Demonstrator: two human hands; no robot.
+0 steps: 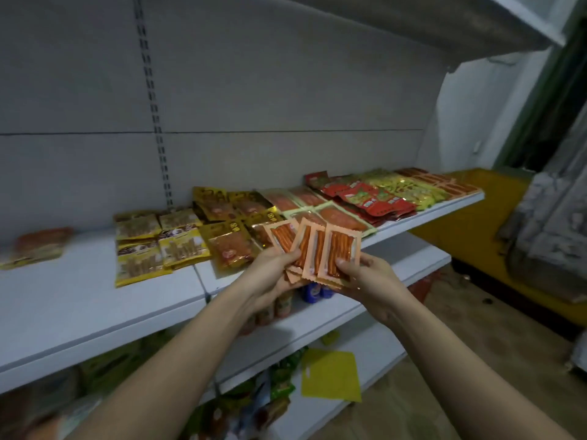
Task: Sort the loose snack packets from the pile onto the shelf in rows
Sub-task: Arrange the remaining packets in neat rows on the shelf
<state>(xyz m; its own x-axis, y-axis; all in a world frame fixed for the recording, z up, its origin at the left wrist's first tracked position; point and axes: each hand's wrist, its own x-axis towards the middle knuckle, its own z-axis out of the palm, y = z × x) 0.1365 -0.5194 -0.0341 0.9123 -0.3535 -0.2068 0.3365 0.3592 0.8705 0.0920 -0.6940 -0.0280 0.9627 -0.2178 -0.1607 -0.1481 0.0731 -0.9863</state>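
You hold a fan of orange-edged snack packets (313,250), each showing reddish sticks through a clear window, in front of the white shelf (95,300) and above its front edge. Your left hand (270,274) grips the fan from below, thumb curled over the lower corners. Your right hand (365,277) pinches the rightmost packet at its bottom edge, thumb on its face. Both hands are closed on the packets, neither is free

Done, by the look of it: much of the shelf's right half is laid out by kind. Yellow packets with pale sticks (158,242) sit leftmost of the run, then gold packets with orange contents (228,230), pale green-edged orange packets (333,214), red packets (371,198), yellow-green packets (409,187), and at the far right end a row of orange packets (444,182) that seem to match your fan

Left: the fan is not yet placed. One blurred packet (41,246) lies alone far left, apart from the rows. The stretch of shelf between it and the yellow run carries nothing. Loose mixed packets (273,385) lie on the lower shelves; whether these are the pile, you cannot tell from here

Judgement: roughly midway or past, with this handful next to go down
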